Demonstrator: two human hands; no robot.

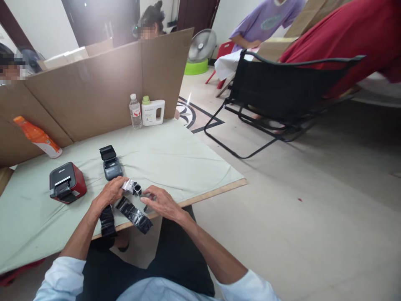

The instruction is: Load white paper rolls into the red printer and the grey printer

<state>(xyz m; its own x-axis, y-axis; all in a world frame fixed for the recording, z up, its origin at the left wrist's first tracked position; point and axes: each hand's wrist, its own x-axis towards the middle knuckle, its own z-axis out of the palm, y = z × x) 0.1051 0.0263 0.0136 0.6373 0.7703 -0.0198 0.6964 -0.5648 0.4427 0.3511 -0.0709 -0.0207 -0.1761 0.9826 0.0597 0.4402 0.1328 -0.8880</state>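
Head-worn camera is looking forward and down from close above the person's lap, facing a cloth-covered table [175,159] near at hand, with a cardboard screen [94,88] and floor beyond.

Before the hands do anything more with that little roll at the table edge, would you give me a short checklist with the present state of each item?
1. Left hand has hold of the small roll: ok, its fingers touch the silvery end.
2. Right hand is on the roll: cannot tell, its fingertips are close beside it, but contact is unclear.
3. Dark strips lie fully on the table: not ok, their ends hang over the near edge.
4. Small dark printer has its lid open: ok, the lid stands up.
5. Red printer is apart from the hands: ok.
6. Orange bottle is upright: not ok, it leans against the cardboard.
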